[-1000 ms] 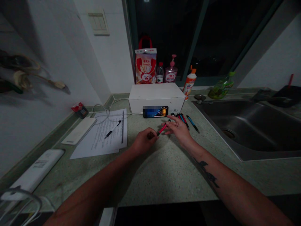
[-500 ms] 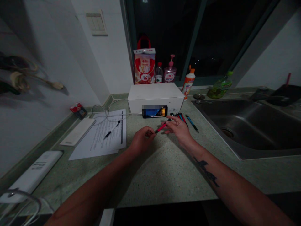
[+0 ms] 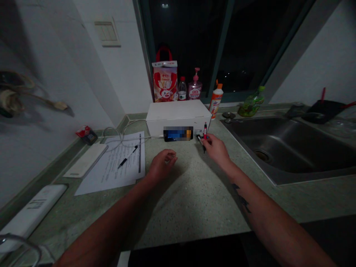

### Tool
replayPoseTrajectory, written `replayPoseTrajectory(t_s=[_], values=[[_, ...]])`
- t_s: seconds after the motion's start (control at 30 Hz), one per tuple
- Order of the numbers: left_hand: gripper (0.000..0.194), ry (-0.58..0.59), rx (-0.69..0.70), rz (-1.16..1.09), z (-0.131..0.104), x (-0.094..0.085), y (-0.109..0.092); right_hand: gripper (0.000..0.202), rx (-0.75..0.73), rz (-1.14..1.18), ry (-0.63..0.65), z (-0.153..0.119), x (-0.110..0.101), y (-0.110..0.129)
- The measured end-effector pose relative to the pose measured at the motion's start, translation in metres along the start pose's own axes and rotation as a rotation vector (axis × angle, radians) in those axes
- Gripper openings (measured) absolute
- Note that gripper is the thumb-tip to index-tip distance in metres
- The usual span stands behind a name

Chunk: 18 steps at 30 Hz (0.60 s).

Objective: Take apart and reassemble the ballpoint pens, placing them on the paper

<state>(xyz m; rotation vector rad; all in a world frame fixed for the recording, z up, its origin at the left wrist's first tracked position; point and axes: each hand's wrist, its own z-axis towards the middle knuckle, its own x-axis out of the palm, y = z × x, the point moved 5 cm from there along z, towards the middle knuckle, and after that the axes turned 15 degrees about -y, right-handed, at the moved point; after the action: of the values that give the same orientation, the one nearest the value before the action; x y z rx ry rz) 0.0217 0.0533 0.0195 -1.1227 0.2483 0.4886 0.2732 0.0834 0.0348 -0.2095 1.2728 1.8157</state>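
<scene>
My right hand (image 3: 218, 149) grips a red pen (image 3: 205, 130) between thumb and fingers, its red barrel pointing up in front of the white box's right end. A dark pen with a pale part (image 3: 200, 142) shows just left of those fingertips; whether they touch it I cannot tell. My left hand (image 3: 162, 162) is above the counter with loosely curled fingers, thumb and fingertips a little apart, nothing between them. Behind the hands a phone (image 3: 178, 134) leans against the white box (image 3: 178, 111). To the left, a black-and-white pen (image 3: 128, 157) lies on printed sheets (image 3: 111, 174).
A steel sink (image 3: 275, 148) is set into the counter (image 3: 178, 211) at right. Several bottles, among them a pink pump bottle (image 3: 195, 89), stand behind the box with a red bag (image 3: 165, 81). A white power strip (image 3: 36, 211) and a white slab (image 3: 86, 161) lie at left.
The red pen has left my left fingers. My right hand has turned it upright, and now covers the pens that lay beside the box. The view has shifted slightly.
</scene>
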Motion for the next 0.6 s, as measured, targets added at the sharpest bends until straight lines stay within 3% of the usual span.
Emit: replayPoseTrajectory(t_s=[0.1, 0.2, 0.33, 0.43, 0.6], values=[[0.016, -0.031, -0.021, 0.032, 0.006, -0.005, 0.006, 0.038, 0.014, -0.398, -0.041, 0.017, -0.021, -0.022], [0.017, -0.055, -0.035, 0.075, 0.012, -0.011, 0.008, 0.038, 0.062, -0.595, 0.026, 0.021, -0.023, -0.038], [0.020, -0.103, -0.038, 0.192, 0.019, -0.021, 0.012, 0.036, 0.078, -0.642, 0.090, 0.020, -0.016, -0.046], [0.027, -0.138, -0.011, 0.354, 0.028, -0.033, 0.018, 0.037, 0.051, -0.623, 0.053, 0.022, -0.019, -0.045], [0.033, -0.175, -0.020, 0.815, 0.048, -0.078, 0.033, 0.038, 0.032, -0.593, -0.025, 0.024, -0.027, -0.040]])
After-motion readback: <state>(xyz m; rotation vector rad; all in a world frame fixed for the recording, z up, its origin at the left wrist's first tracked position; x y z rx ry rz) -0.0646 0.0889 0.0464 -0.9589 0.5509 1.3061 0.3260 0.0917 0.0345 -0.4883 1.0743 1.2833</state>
